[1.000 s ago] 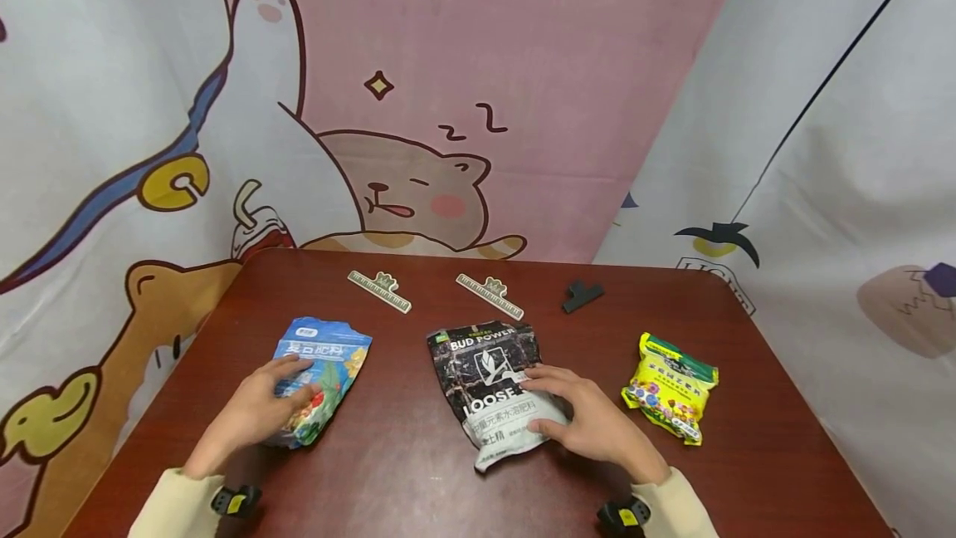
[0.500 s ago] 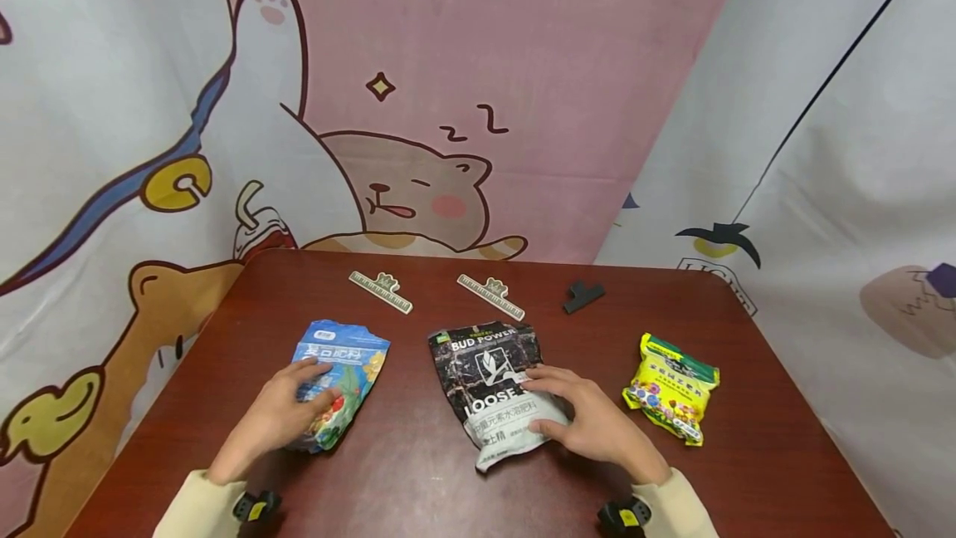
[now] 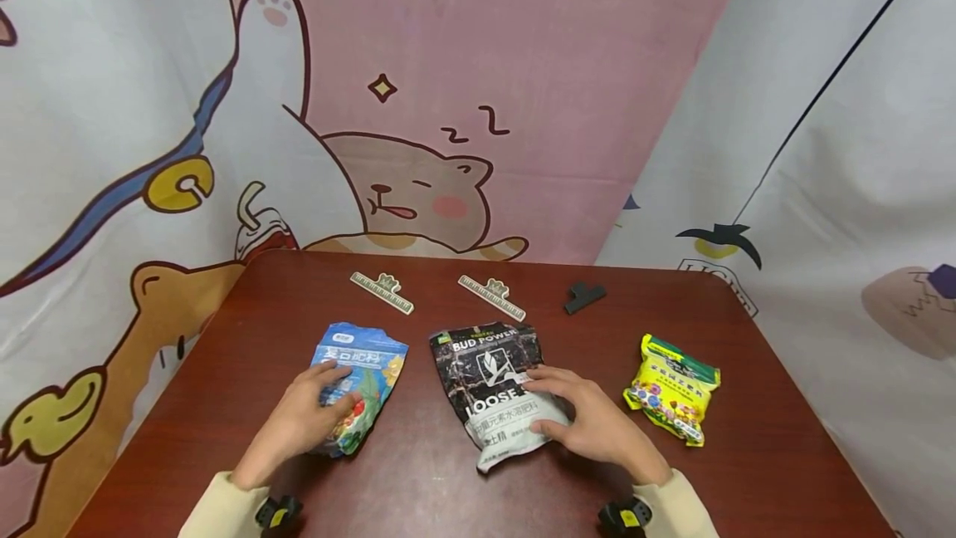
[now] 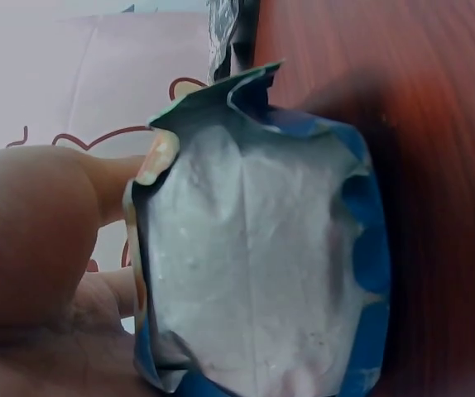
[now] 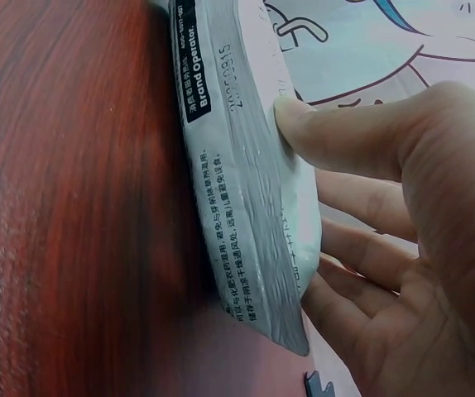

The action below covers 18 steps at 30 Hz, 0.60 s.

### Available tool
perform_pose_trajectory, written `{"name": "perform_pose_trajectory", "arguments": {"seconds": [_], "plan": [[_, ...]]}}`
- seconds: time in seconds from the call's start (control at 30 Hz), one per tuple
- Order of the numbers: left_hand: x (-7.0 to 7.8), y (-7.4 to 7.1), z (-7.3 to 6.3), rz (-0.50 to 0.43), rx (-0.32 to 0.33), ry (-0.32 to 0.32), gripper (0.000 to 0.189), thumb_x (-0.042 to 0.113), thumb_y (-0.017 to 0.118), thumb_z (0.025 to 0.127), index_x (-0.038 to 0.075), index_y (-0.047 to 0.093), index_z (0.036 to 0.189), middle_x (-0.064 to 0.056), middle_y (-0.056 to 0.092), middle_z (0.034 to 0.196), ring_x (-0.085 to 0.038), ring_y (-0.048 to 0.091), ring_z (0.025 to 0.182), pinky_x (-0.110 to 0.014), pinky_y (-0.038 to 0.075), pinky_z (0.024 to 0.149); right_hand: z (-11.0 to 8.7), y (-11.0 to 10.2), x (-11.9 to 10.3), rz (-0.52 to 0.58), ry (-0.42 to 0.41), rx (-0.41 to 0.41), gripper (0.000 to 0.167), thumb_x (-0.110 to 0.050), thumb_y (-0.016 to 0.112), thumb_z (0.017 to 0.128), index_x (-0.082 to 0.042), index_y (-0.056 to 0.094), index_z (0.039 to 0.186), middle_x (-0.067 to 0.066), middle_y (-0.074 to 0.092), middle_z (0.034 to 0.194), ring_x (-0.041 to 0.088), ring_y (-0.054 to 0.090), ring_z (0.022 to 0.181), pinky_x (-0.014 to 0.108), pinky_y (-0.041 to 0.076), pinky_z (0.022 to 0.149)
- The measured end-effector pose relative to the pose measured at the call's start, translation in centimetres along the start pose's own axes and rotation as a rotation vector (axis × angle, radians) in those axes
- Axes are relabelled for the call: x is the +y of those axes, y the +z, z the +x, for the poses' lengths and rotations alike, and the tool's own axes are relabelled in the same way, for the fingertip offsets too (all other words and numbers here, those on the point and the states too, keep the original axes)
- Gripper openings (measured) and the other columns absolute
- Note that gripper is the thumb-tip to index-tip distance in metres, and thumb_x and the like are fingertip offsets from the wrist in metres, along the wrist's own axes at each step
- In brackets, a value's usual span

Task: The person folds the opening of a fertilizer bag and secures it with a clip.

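The left hand (image 3: 302, 418) rests on the blue bag (image 3: 379, 374), its fingers relaxed and loosely spread over the printed face, the thumb nearer the bag's lower end. That bag lies on the table (image 3: 433, 501), left of the middle; the left wrist view shows its pale, blue-edged base. The right hand (image 3: 593, 420) rests on the right side of the black bag (image 3: 485, 384), fingers apart and slack, thumb on the bag's pale lower part. This bag lies face up near the middle, just beside the blue bag but not touching it. Farther right, apart from both hands, is the yellow bag (image 3: 675, 390). Behind the bags, toward the table's far edge, lie a pale clip (image 3: 382, 292), a second pale clip (image 3: 491, 298) and a black clip (image 3: 584, 297). A cartoon backdrop (image 3: 553, 106) hangs behind
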State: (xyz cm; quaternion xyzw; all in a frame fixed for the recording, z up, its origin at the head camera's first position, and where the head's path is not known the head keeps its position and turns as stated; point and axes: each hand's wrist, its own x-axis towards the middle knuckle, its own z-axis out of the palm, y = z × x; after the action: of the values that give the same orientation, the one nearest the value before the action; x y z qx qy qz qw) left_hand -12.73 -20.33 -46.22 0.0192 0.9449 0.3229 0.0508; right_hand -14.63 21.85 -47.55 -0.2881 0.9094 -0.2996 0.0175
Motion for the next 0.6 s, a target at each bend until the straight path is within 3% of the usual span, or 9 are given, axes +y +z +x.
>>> {"name": "perform_pose_trajectory", "arguments": {"seconds": [0.3, 0.6], "plan": [[0.76, 0.64, -0.22, 0.001, 0.032, -0.005, 0.050, 0.027, 0.070, 0.096, 0.000, 0.063, 0.138, -0.030, 0.046, 0.153, -0.056, 0.037, 0.143, -0.070, 0.035, 0.112, 0.26, -0.13, -0.08, -0.026, -0.047, 0.020, 0.050, -0.023, 0.085, 0.085, -0.016, 0.069, 0.132, 0.004, 0.063, 0.143, 0.027, 0.058, 0.136, 0.051, 0.048, 0.108], [0.63, -0.28, 0.11, -0.018, 0.007, 0.014, 0.045, 0.031, 0.073, 0.094, 0.006, 0.069, 0.132, -0.031, 0.052, 0.147, -0.055, 0.044, 0.139, -0.067, 0.040, 0.110, 0.68, -0.78, -0.70, -0.051, -0.020, -0.044, 0.048, -0.026, 0.084, 0.085, -0.015, 0.070, 0.130, 0.006, 0.063, 0.142, 0.030, 0.058, 0.135, 0.053, 0.047, 0.108]]}}
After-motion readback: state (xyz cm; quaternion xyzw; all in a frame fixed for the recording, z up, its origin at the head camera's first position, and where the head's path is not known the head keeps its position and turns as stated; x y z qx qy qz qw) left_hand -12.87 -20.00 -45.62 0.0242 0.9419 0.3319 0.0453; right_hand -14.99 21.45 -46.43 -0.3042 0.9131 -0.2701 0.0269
